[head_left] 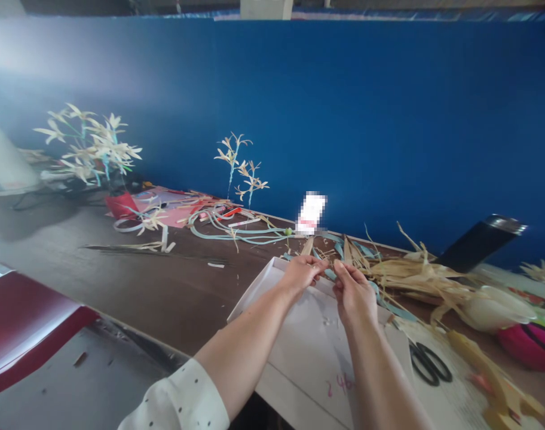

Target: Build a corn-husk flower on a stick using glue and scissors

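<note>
My left hand (305, 272) and my right hand (355, 289) meet fingertip to fingertip above the far end of a white box lid (299, 340). Both are closed in a pinch. Whatever is between their fingers is too small and hidden to name. Just beyond the fingers lie dried corn husks (402, 272) and pale blue strips. Black-handled scissors (429, 363) rest on paper to the right of my right forearm, with a yellow glue gun (492, 376) beside them.
Husk-flower stems (239, 161) stand against the blue partition (366, 107); a fuller bunch (100, 146) rises from a red pot (121, 206). Pale blue tubing (236, 239) coils on the dark table (178, 286). A black flask (478, 242) leans at right, near a pink pouch (530, 346).
</note>
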The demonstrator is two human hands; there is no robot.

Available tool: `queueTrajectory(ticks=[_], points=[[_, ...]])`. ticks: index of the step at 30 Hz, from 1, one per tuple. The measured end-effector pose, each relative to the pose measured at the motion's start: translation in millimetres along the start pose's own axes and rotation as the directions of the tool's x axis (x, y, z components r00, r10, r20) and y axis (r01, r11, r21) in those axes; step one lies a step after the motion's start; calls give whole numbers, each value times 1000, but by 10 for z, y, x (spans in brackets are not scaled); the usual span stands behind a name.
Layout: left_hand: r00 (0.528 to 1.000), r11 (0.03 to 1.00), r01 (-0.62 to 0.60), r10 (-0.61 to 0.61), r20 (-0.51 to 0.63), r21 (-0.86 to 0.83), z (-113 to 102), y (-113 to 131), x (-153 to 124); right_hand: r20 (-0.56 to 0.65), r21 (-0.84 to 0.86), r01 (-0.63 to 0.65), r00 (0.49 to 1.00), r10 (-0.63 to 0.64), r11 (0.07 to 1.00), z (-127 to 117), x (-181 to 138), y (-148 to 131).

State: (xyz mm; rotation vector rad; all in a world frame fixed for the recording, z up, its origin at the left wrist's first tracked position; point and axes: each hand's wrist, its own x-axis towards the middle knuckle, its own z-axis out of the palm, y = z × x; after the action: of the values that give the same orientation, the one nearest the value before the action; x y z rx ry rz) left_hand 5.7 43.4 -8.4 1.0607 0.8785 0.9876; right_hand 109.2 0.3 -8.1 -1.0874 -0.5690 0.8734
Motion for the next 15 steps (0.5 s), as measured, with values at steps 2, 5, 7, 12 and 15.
queueTrajectory(ticks=[2, 5, 7, 12, 15], points=[[1000, 1000, -6, 6, 0, 23, 3, -8, 8, 7, 52, -36, 999, 36, 998, 6, 9, 1], [1000, 997, -14, 15, -3, 75, 5, -17, 14, 21, 92, -71, 997, 69, 993, 15, 13, -1], [1000, 994, -20, 20, -2, 108, 3, -18, 12, 31, 83, -76, 997, 74, 994, 15, 11, -4], [999, 988, -5, 0, 36, 151, -2, 16, -29, 61, 144, -129, 991, 122, 981, -4, 7, -16], [998, 984, -7, -4, 62, 176, 12, 38, -65, 14, 213, -129, 992, 129, 969, -23, 20, -15]])
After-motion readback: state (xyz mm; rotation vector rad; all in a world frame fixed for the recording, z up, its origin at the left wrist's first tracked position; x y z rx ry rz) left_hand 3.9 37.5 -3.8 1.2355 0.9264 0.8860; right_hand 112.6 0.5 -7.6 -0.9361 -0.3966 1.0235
